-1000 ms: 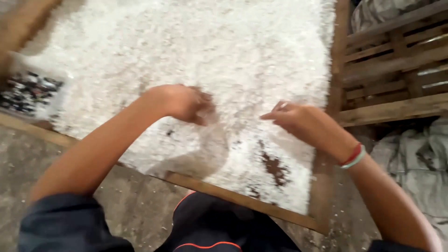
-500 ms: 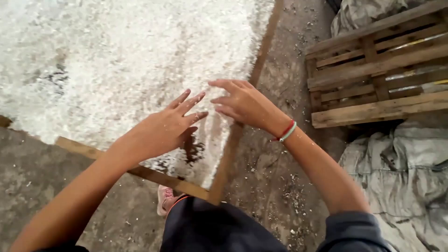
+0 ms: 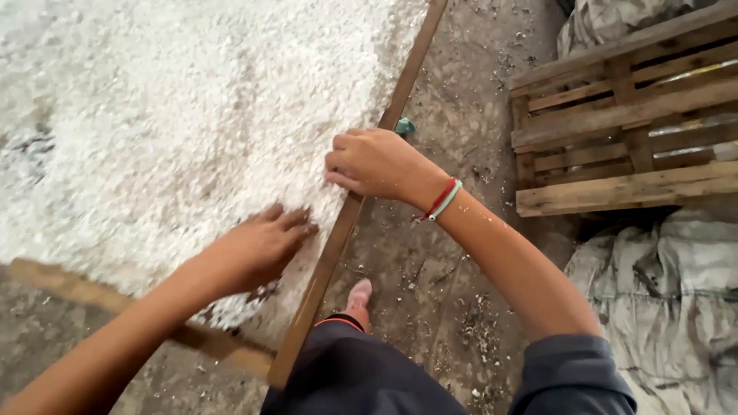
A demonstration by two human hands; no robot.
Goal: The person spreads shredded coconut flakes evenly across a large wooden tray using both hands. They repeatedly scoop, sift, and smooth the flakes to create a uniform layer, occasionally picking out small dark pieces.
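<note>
Shifted apart since before: left hand point(image 3: 257, 247) flat, open on white flakes point(image 3: 177, 115) at seven o'clock; right hand point(image 3: 374, 163) curled, perhaps empty, at wooden frame edge point(image 3: 338, 230), centre

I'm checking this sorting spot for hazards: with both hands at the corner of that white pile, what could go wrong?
The left hand lies flat on the white flakes beside the wooden frame rail; a sweep outward could push flakes over it onto the concrete floor. The right hand rests across the rough rail, so splinters seem possible. The foot stands close to the rail and might knock it.
</note>
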